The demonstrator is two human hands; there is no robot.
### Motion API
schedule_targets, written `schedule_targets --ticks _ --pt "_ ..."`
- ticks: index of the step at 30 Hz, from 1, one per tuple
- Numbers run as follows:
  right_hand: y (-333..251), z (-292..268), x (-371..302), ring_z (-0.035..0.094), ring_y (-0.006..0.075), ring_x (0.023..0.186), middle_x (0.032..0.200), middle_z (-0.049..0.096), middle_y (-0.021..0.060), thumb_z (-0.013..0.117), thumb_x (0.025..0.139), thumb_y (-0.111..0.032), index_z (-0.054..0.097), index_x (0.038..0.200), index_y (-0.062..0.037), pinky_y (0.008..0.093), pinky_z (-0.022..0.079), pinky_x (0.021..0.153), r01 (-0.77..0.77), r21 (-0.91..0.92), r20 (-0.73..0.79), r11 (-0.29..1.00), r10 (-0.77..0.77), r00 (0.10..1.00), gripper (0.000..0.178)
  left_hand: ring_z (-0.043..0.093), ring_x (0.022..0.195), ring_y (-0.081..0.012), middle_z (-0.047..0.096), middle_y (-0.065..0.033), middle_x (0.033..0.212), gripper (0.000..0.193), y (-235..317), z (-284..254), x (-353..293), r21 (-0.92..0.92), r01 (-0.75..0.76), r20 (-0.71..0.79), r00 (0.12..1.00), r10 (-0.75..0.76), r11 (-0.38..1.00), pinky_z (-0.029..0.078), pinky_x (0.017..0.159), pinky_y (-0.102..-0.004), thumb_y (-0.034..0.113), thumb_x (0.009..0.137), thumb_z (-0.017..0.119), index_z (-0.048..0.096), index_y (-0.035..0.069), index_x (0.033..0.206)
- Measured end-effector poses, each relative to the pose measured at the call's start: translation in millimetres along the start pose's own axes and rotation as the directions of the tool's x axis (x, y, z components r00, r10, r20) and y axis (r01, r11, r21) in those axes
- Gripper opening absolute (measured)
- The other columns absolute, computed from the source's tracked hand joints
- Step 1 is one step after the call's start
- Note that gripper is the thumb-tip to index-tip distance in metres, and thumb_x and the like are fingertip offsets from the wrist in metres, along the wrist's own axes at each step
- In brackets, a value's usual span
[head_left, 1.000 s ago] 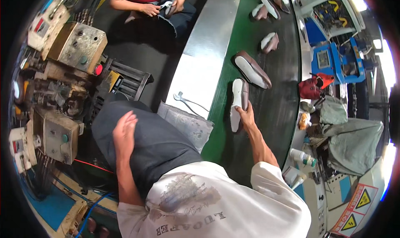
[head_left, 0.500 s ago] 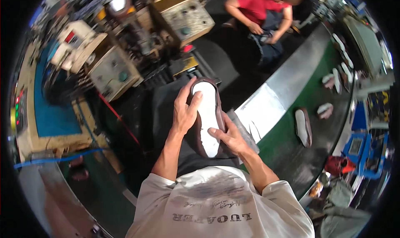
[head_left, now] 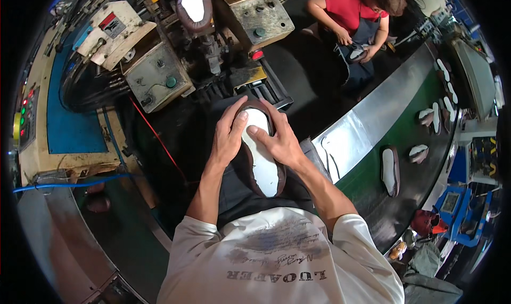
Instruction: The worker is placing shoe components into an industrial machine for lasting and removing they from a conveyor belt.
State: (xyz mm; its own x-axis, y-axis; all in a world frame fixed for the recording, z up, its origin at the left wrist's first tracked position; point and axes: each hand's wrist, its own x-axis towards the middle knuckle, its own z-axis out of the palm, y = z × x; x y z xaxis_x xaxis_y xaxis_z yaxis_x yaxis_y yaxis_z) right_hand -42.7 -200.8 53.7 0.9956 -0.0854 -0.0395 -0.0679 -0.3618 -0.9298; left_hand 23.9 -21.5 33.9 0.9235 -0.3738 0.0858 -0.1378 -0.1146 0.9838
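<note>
A dark brown shoe upper with a white insole board (head_left: 264,168) facing up lies over my lap, one end pointing away from me. My left hand (head_left: 230,135) wraps round its far left side, the thumb on the white board. On the far right side my right hand (head_left: 278,139) grips it, thumb pressed on the board and fingers curled over the far edge. Both hands sit close together at the far end; the near end is uncovered. Ahead of me a similar shoe upper (head_left: 194,8) sits sole up on a machine (head_left: 214,62).
Control boxes (head_left: 158,79) flank the machine. To the right, a green conveyor (head_left: 362,179) with a metal edge (head_left: 351,131) carries several shoe uppers, one (head_left: 390,171) nearest. A co-worker in red (head_left: 346,8) holds a shoe beyond. A blue hose (head_left: 80,185) crosses at left.
My right hand has slid from the shoe's near right side up to its far end, beside my left hand. The view has shifted, bringing the shoe on the machine into sight.
</note>
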Motion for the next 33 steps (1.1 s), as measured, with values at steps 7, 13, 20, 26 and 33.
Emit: schedule_targets --ticks 7,13,20,26,33 --pt "16 6 5 0.057 0.0421 0.127 0.146 0.066 0.0264 0.082 0.097 -0.037 0.049 0.162 -0.0025 0.0489 0.045 0.117 0.042 0.016 -0.055 0.999 -0.041 0.998 0.08 0.064 0.129 -0.0407 0.065 -0.0245 0.141 0.047 -10 24 -1 0.182 -0.064 -0.152 0.984 0.092 0.981 0.05 0.112 -0.0475 0.032 0.115 0.054 0.065 -0.003 0.145" --pt "32 -6 14 0.06 0.0308 0.141 0.15 0.064 0.0221 0.08 0.102 -0.033 0.044 0.165 -0.0045 0.0422 0.047 0.119 -0.108 0.279 0.031 0.954 0.103 0.994 0.078 0.056 0.145 -0.0301 0.058 -0.0177 0.158 0.052 -18 25 -3 -0.4 0.179 0.061 0.984 -0.169 0.899 0.043 0.123 -0.0433 0.028 0.117 0.053 0.053 -0.001 0.161" --pt "47 -3 17 0.062 0.0308 0.138 0.149 0.064 0.0239 0.076 0.103 -0.035 0.044 0.164 -0.0001 0.0421 0.048 0.117 -0.143 0.221 0.046 0.965 0.136 0.99 0.077 0.036 0.16 -0.0298 0.036 -0.0175 0.175 0.065 -45 55 -21 -0.319 0.181 -0.002 0.982 -0.191 0.93 0.028 0.131 -0.0406 0.036 0.121 0.043 0.025 0.006 0.176" --pt "63 -2 7 0.055 0.0297 0.147 0.158 0.058 0.0204 0.074 0.106 -0.042 0.041 0.168 -0.0027 0.0408 0.042 0.124 -0.217 0.557 0.129 0.802 0.174 0.976 0.081 0.044 0.155 -0.0276 0.042 -0.0137 0.17 0.073 -58 43 -15 -0.725 0.322 0.201 0.944 -0.26 0.608 0.035 0.129 -0.0414 0.032 0.117 0.056 0.021 0.012 0.178" --pt "78 2 1 0.053 0.0357 0.152 0.163 0.054 0.0276 0.059 0.115 -0.041 0.041 0.167 0.0022 0.0428 0.041 0.126 -0.207 0.288 0.025 0.935 0.209 0.978 0.071 0.043 0.154 -0.0281 0.042 -0.0175 0.168 0.074 -61 66 -19 -0.513 0.293 0.065 0.95 -0.304 0.807 0.035 0.128 -0.042 0.035 0.115 0.057 0.023 0.007 0.175"
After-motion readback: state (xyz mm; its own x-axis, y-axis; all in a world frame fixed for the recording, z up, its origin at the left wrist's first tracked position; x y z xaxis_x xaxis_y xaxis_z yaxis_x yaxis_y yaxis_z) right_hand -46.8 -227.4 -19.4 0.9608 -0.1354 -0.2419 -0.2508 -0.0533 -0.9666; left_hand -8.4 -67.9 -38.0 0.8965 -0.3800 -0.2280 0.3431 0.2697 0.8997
